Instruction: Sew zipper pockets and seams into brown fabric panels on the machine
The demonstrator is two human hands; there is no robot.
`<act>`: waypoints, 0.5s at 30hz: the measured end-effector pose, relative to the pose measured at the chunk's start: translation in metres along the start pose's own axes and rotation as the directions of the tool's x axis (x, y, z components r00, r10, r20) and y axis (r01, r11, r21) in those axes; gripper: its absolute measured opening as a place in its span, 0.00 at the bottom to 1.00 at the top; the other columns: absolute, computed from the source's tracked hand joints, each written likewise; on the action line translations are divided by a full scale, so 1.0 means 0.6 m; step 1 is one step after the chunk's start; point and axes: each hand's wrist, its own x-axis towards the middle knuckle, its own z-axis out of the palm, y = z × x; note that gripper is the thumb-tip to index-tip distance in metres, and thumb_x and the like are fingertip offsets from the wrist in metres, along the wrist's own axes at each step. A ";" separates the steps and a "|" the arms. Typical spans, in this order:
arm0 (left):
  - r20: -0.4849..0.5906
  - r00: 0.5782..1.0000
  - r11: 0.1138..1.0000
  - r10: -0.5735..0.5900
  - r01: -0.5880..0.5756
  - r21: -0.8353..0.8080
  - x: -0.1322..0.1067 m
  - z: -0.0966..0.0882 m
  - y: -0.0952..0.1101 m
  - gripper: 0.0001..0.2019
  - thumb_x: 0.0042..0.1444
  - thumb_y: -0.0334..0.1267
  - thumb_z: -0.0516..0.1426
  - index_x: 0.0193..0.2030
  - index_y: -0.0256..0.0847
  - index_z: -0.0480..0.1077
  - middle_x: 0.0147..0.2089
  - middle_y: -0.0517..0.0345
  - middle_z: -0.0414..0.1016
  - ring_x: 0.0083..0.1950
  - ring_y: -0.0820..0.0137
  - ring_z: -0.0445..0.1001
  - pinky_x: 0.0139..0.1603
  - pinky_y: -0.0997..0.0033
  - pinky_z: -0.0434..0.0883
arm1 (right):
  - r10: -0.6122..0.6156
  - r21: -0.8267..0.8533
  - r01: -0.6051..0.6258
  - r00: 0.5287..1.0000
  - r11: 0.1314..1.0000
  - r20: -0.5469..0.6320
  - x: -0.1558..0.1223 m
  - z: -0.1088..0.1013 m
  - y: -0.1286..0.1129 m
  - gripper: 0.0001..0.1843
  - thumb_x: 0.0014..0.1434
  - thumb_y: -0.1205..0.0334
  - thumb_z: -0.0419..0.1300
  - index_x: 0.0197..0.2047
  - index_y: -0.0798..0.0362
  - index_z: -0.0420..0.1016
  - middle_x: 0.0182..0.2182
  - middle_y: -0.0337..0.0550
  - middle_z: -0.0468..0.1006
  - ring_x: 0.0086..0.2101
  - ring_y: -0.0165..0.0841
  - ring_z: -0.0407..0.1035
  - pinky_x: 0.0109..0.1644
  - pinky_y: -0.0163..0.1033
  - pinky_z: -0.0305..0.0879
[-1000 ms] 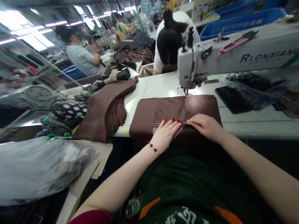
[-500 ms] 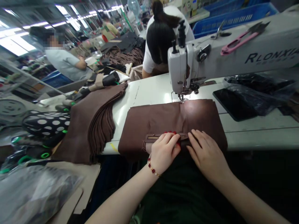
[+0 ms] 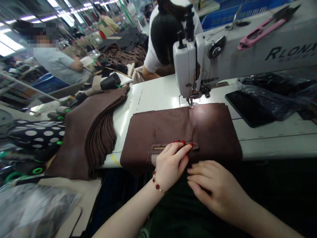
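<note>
My left hand [image 3: 172,159], with a red-beaded bracelet at the wrist, lies over a brass zipper [image 3: 158,148] set in a brown strip. Its fingertips press on the strip, with the thumb drawn in beside the index finger. That zipper is on a brown leather-like panel [image 3: 213,132] lying on the machine table. Just in front of the table edge, my right hand [image 3: 208,180] is off the panel, fingers loosely extended and slightly blurred, nothing visible in them. The panel's far edge reaches the sewing machine's presser foot [image 3: 191,104].
A fanned stack of brown pieces [image 3: 84,125] lies left. Beyond the panel stands the sewing machine head [image 3: 185,66], with pink snips [image 3: 262,33] on its arm. A dark phone [image 3: 249,107] and plastic bag [image 3: 274,92] lie right. A co-worker [image 3: 163,36] bends over behind the table.
My right hand has come off the zipper strip and moved down toward me. The left hand stays on the zipper. The whole view has shifted slightly.
</note>
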 end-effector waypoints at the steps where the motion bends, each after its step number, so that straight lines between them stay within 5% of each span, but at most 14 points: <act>1: 0.000 1.000 1.000 -0.003 0.003 0.000 0.001 0.000 0.001 0.16 0.65 0.35 0.54 0.58 0.50 0.70 0.53 0.61 0.74 0.55 0.68 0.69 0.59 0.67 0.68 | 0.013 0.091 -0.016 0.999 0.996 0.034 0.003 -0.018 0.014 0.10 0.65 0.63 0.55 0.42 0.51 0.79 0.42 0.43 0.81 0.42 0.33 0.74 0.51 0.41 0.71; 4: 0.002 1.000 1.000 -0.022 0.022 0.005 0.003 0.002 0.005 0.15 0.65 0.34 0.53 0.57 0.49 0.70 0.52 0.60 0.75 0.55 0.68 0.70 0.59 0.66 0.68 | 0.092 0.027 -0.091 0.994 0.996 -0.051 0.027 -0.060 0.077 0.11 0.66 0.63 0.55 0.45 0.52 0.77 0.44 0.44 0.80 0.45 0.34 0.74 0.53 0.42 0.70; 7: -0.009 0.999 0.999 -0.053 0.053 0.009 0.004 0.005 0.008 0.14 0.66 0.35 0.52 0.56 0.49 0.71 0.50 0.60 0.75 0.54 0.67 0.70 0.57 0.66 0.68 | -0.112 -0.195 0.109 0.994 0.975 -0.003 0.063 -0.074 0.143 0.16 0.66 0.67 0.53 0.54 0.56 0.74 0.51 0.49 0.78 0.50 0.38 0.72 0.56 0.45 0.69; 10: -0.015 0.998 0.998 -0.065 0.065 0.003 0.004 0.007 0.011 0.14 0.66 0.35 0.52 0.55 0.48 0.71 0.49 0.59 0.75 0.53 0.67 0.70 0.57 0.66 0.69 | -0.360 -0.300 0.395 0.918 0.868 0.167 0.097 -0.073 0.177 0.16 0.65 0.71 0.53 0.53 0.60 0.75 0.50 0.52 0.79 0.48 0.40 0.74 0.51 0.46 0.72; 15: -0.008 0.998 0.998 -0.068 0.068 0.013 0.003 0.006 0.012 0.13 0.66 0.36 0.51 0.55 0.48 0.71 0.48 0.58 0.74 0.52 0.66 0.70 0.55 0.65 0.69 | -0.530 -0.345 0.636 0.769 0.690 0.358 0.125 -0.082 0.178 0.14 0.64 0.72 0.52 0.48 0.61 0.76 0.44 0.52 0.80 0.43 0.40 0.73 0.49 0.47 0.71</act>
